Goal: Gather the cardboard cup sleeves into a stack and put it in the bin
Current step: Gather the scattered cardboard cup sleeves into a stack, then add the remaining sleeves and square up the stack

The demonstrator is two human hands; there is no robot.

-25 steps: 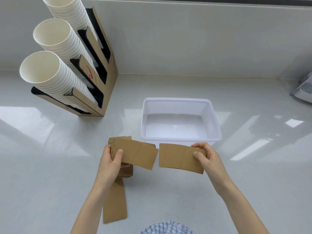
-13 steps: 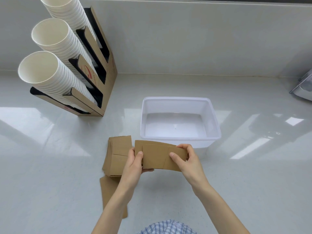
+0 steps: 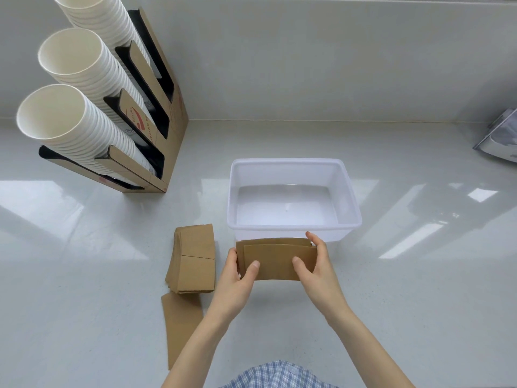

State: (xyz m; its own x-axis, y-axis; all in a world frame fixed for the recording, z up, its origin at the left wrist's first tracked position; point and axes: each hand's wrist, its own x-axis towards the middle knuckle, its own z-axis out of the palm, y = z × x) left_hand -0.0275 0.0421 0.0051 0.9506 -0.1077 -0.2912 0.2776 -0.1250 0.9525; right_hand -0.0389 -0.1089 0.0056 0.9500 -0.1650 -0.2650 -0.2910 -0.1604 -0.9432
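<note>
Both hands hold a small bundle of flat brown cardboard cup sleeves [image 3: 275, 261] just in front of the white plastic bin [image 3: 293, 163]. My left hand [image 3: 237, 278] pinches the bundle's left end and my right hand [image 3: 316, 270] grips its right end. The sleeves in the bundle overlap, with edges slightly offset. To the left, a stack of more sleeves [image 3: 194, 261] lies on the counter. One single sleeve [image 3: 181, 323] lies partly under that stack, nearer me. The bin holds nothing.
A cardboard rack [image 3: 156, 113] with three tilted stacks of white paper cups [image 3: 75, 116] stands at the back left. A grey metallic object [image 3: 500, 138] sits at the right edge. The wall runs behind the glossy white counter [image 3: 419, 275].
The two separate sleeves, one in each hand, have been brought together into one bundle held by both hands in front of the bin. The pile on the counter has stayed put.
</note>
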